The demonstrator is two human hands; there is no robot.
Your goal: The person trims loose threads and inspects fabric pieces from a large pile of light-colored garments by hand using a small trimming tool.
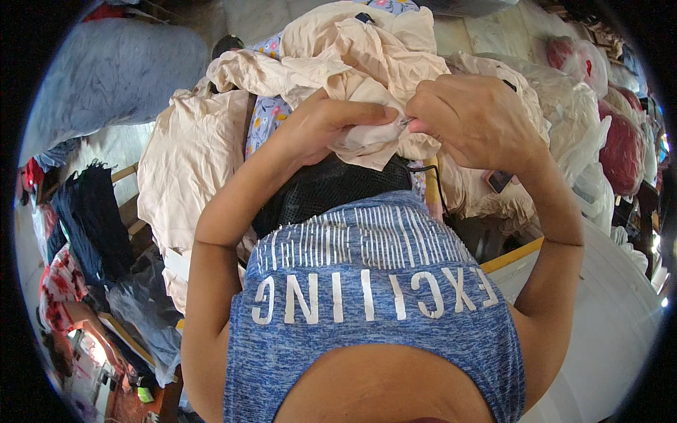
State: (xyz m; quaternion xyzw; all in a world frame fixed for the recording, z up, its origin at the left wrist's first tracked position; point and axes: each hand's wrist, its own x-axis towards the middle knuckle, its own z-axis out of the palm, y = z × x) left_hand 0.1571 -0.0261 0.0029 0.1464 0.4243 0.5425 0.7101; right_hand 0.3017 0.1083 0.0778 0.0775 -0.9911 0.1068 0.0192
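Note:
My left hand [321, 130] is closed on a fold of cream cloth [374, 95], its thumb pressed flat over the fabric. Close beside it, my right hand [476, 116] is pinched at the edge of the same fold. A small dark, thin thing shows at its fingertips, too small to name. The crumpled cream cloth spreads away from me over a pile. Under my hands lies a black mesh piece [331, 187], with a lavender flowered fabric [266, 120] showing beside it.
More cream cloth [190, 162] hangs at the left. A large blue-grey bundle [116, 77] lies far left, near a dark fringed cloth [92, 218]. Clear plastic bags [585, 127] and a dark red wrapped bundle [620, 151] are at the right. A black cord [438, 187] runs below my right hand.

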